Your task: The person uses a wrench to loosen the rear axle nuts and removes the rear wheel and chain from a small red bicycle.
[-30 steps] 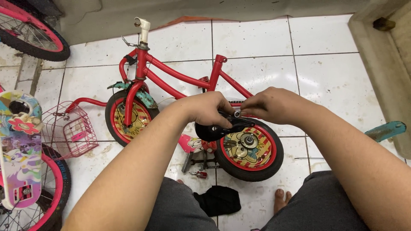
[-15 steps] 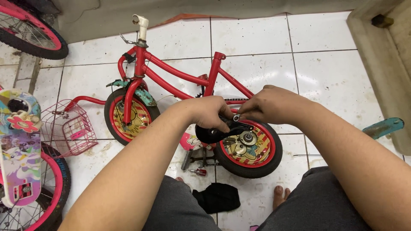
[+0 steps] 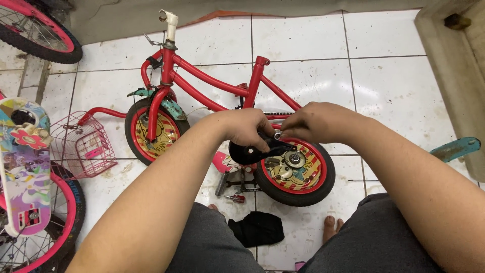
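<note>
At the centre of the frame the person holds a black bicycle saddle [image 3: 252,150] up in the air above the rear wheel [image 3: 294,167] of a small red bicycle [image 3: 212,83]. The saddle is turned underside up, so its clamp hardware faces the camera and can be reached. The left hand [image 3: 246,126] is curled around the saddle's body, gripping it firmly to keep it from turning. The right hand [image 3: 316,121] comes in from the right with fingers pressed together, pinching a small silver bolt or nut [image 3: 277,135] at the saddle's clamp; whether it is a bolt head or a nut cannot be told.

The bicycle lies flat on the white tiled floor [image 3: 394,86], with its seat tube [image 3: 255,76] open and bare at centre top. Its front wheel [image 3: 154,131] sits left of centre. Some small tools [image 3: 236,183] lie on the floor just below the hands, within reach, and a black cloth [image 3: 256,228] rests between the person's knees at the bottom. A pink wire basket [image 3: 83,146] sits at the left, beside 1 more bicycle with pink rims [image 3: 35,222] at the lower left edge.
</note>
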